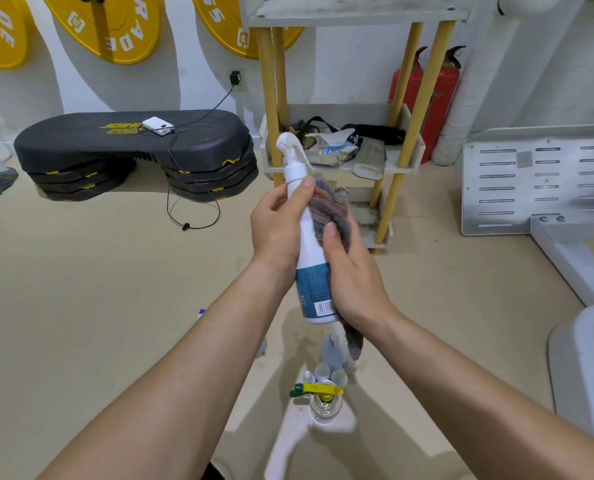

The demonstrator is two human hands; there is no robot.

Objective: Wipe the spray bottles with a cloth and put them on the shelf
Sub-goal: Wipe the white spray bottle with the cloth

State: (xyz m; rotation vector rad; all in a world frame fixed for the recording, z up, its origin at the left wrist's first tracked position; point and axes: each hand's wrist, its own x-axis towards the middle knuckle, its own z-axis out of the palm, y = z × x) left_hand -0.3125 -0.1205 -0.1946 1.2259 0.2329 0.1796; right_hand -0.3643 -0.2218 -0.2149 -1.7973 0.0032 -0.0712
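Note:
I hold a white spray bottle with a teal label upright in front of me. My left hand grips its upper body from the left. My right hand presses a grey and multicoloured cloth against the bottle's right side; the cloth's tail hangs below the bottle's base. On the floor below stand a clear spray bottle with a yellow and green trigger and several small pale bottles. The shelf, white boards on yellow posts, stands just beyond the bottle.
The shelf's middle board holds straps, gloves and a packet. Two red fire extinguishers stand behind it. Stacked black step platforms with a white device and cable sit at the left. A white machine frame is at the right.

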